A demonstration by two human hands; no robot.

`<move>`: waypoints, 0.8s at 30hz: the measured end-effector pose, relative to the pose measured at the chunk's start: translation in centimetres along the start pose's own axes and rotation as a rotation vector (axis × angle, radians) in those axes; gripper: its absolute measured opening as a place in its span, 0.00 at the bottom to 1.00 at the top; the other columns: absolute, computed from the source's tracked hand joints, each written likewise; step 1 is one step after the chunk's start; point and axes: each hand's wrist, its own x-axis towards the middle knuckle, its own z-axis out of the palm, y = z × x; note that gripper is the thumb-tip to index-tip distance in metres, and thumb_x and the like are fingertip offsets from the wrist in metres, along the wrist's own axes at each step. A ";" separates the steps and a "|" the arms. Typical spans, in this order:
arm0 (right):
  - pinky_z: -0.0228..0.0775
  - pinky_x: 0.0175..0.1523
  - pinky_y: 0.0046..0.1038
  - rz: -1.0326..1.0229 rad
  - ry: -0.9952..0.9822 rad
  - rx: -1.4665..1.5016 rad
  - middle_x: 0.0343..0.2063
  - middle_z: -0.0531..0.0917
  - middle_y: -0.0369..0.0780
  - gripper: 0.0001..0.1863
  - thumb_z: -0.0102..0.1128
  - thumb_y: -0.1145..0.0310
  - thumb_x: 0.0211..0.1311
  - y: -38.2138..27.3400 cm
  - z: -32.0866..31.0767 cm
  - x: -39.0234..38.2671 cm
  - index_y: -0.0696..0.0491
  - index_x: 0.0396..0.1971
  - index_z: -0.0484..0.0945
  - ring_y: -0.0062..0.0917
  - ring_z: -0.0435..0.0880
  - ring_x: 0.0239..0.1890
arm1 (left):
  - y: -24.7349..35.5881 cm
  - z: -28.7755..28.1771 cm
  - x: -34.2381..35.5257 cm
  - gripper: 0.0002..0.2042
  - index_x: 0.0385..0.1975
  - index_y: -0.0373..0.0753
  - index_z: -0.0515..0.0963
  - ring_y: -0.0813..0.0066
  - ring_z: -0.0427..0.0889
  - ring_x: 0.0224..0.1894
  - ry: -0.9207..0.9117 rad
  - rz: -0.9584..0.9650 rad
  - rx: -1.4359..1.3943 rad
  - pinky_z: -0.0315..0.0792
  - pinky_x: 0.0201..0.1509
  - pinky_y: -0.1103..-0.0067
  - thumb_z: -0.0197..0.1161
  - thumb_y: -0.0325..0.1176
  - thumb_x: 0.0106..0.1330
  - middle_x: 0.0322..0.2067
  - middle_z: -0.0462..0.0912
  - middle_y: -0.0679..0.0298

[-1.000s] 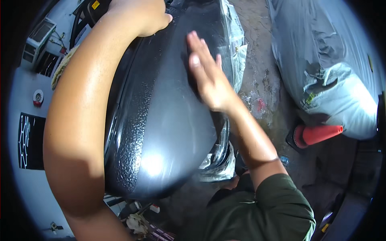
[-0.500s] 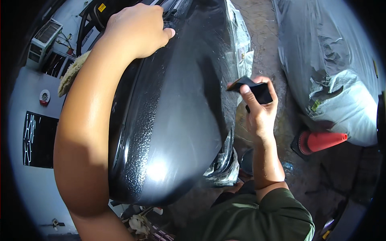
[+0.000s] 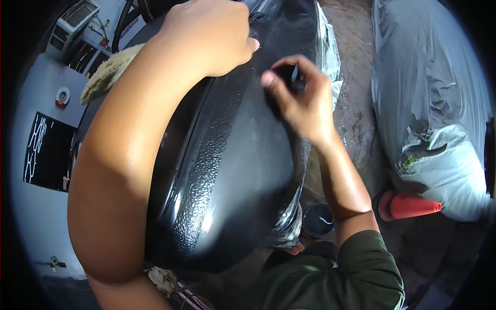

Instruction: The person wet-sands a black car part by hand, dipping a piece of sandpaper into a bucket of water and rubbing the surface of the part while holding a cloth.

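I see the right hand (image 3: 312, 111) over the big, black, shiny curved car panel (image 3: 258, 150), near its right edge. This hand is half curled, its thumb apart from its bent fingers, and it has hold of a small, thin black sheet (image 3: 298, 84). The sheet is blurry and partly hidden, so I can't tell if it touches the panel. The left hand (image 3: 217, 39) is bent at the panel's far left edge, thumb poking out; I can't tell what it holds. Clear water drops (image 3: 199, 191) dot the panel's left side. Crinkly see-through plastic (image 3: 330, 51) lines its right edge. A round dark bucket (image 3: 317, 219) sits by its near right corner.
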 end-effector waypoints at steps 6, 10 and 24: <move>0.78 0.41 0.28 0.051 -0.122 -0.012 0.28 0.90 0.39 0.14 0.82 0.63 0.68 0.1 0.0 1.3 0.57 0.44 0.90 0.19 0.83 0.29 | 0.3 -2.4 -0.4 0.21 0.49 0.31 0.89 0.45 0.93 0.53 -0.179 -0.023 -0.112 0.85 0.60 0.58 0.66 0.47 0.80 0.47 0.93 0.44; 0.81 0.44 0.29 0.081 -0.053 -0.036 0.30 0.92 0.40 0.14 0.81 0.62 0.68 0.7 0.2 2.2 0.57 0.41 0.90 0.17 0.87 0.34 | 1.0 -2.7 -0.7 0.20 0.49 0.31 0.89 0.45 0.93 0.54 -0.139 -0.021 -0.086 0.85 0.60 0.58 0.66 0.46 0.80 0.47 0.93 0.44; 0.81 0.47 0.29 0.073 -0.130 -0.039 0.29 0.89 0.37 0.11 0.78 0.63 0.72 -0.6 0.0 1.4 0.57 0.40 0.89 0.20 0.88 0.34 | -0.8 1.9 0.6 0.27 0.64 0.34 0.85 0.45 0.90 0.61 0.070 0.015 0.029 0.82 0.68 0.55 0.72 0.49 0.76 0.57 0.91 0.46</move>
